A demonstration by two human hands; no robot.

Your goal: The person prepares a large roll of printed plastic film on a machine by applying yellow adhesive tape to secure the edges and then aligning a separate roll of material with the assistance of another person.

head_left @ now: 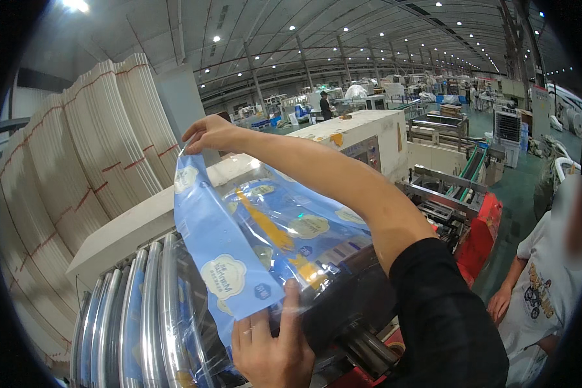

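Observation:
A sheet of light-blue printed plastic film with white cloud shapes hangs stretched between my hands. Reaching across from the right in a black sleeve, my right arm ends with my right hand closed on the film's upper far edge. Low in the middle, my left hand grips the lower edge, its thumb in front and its fingers partly behind the film. More of this film, clear in places with yellow figures, runs over the machine beside it. Several shiny metal rollers sit to the left, with blue film threaded among them.
Tall stacks of pale flat sheets bound with red straps stand on the left. A cream machine housing with a control panel lies beyond my arm. At the right, a person in a white shirt stands near a red machine part.

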